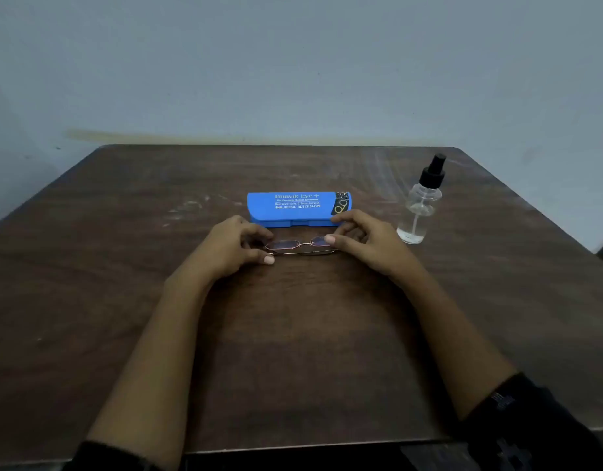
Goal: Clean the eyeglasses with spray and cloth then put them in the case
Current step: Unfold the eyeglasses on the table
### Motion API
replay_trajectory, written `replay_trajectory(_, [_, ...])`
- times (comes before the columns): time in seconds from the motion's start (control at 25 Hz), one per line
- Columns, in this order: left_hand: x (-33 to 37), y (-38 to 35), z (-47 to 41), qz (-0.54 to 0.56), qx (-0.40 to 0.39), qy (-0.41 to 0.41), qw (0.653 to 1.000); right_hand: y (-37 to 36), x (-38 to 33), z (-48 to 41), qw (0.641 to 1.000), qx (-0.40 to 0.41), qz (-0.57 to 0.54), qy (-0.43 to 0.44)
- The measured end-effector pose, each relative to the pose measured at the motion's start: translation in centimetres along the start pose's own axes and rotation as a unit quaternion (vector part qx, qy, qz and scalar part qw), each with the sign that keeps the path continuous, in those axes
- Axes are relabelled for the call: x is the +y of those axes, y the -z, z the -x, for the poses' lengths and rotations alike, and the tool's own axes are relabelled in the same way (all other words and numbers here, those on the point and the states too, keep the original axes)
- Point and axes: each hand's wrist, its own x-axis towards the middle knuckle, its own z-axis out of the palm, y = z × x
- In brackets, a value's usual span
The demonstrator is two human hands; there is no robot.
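Thin gold-rimmed eyeglasses (298, 247) lie folded on the wooden table (123, 300), just in front of a closed blue case (298, 209) with white print. My left hand (230, 248) pinches the left end of the frame. My right hand (364, 241) pinches the right end, its fingers curled over the lens. A clear spray bottle (420, 207) with a black nozzle stands upright to the right of the case, a little liquid at its bottom. No cloth is in view.
The table's back edge meets a pale wall (293, 62). The table's right corner is cut off diagonally behind the bottle. Dark sleeves cover both forearms near the front edge.
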Motion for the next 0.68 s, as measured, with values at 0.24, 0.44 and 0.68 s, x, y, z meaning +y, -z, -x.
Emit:
replay_trajectory(0.24, [0.02,-0.19,0.14,0.006,0.018,-0.013,1.0,0.13,-0.05,0.06,0.999,-0.03,-0.016,-0.012])
replay_trajectory(0.44, [-0.24,-0.23,0.01,0.048,0.057,-0.023,0.997,0.06,-0.06,0.05,0.999,0.006,-0.048,-0.008])
replay_trajectory(0.68, [-0.17,-0.22,-0.03,0.096,0.116,-0.028,0.988,-0.15,0.07,0.0,0.997,0.028,-0.075,-0.016])
